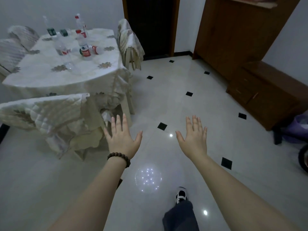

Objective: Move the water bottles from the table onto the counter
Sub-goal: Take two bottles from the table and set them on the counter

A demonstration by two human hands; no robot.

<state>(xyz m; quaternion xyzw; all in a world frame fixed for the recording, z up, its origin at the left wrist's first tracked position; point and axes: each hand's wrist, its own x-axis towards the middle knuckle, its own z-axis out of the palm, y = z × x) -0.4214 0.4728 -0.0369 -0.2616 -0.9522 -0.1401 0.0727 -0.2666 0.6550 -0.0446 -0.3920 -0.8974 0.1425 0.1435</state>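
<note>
Several clear water bottles stand and lie on the table point(41, 77), which is draped in a white cloth, at the upper left. A red-labelled bottle point(84, 47) stands near the table's middle, another red-capped one point(80, 24) behind it, and a green-labelled one point(49, 27) at the back. One bottle point(96, 50) lies on its side. My left hand point(122, 137), with a bead bracelet on the wrist, and my right hand point(194, 139) are held out over the floor, fingers spread, holding nothing, well short of the table.
Cloth-covered chairs stand at the table's near side point(50, 114) and right side point(130, 40). A brown wooden cabinet point(266, 90) runs along the right wall beside a dark doorway point(150, 25). White tiled floor lies between. A purple object point(298, 130) sits at right.
</note>
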